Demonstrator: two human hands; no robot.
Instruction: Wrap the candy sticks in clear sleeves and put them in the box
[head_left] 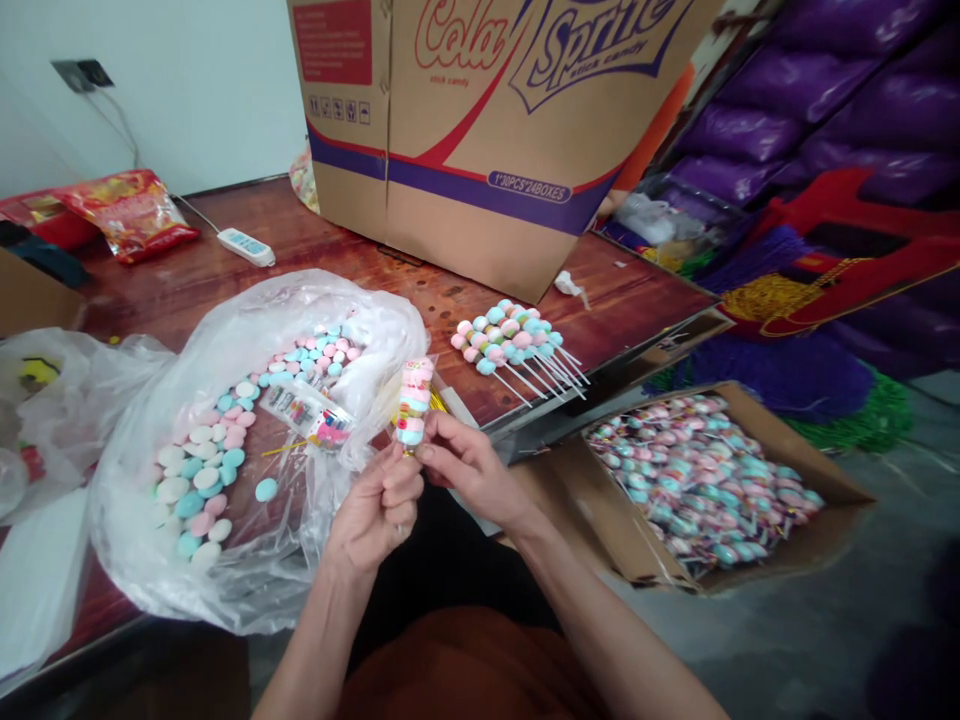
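Observation:
Between both hands stands a wrapped marshmallow stick (415,400), pink, white and blue in a clear printed wrapper. My left hand (382,500) is closed round its lower end. The fingers of my right hand (461,460) pinch at the same place, at the base of the wrapper; the stick itself is hidden by the fingers. Gold twist ties (439,395) lie just behind the hands. To the left, a clear plastic bag (300,290) is spread open, with loose pastel marshmallows (206,475) and a stack of printed wrappers (307,410) on it.
Unwrapped marshmallow sticks (510,335) lie in a pile at the table's right edge. Below right, an open carton (832,495) holds many wrapped ones. A large cardboard box (450,200) stands at the back. Red snack bags (135,215) and a power strip (246,247) lie at back left.

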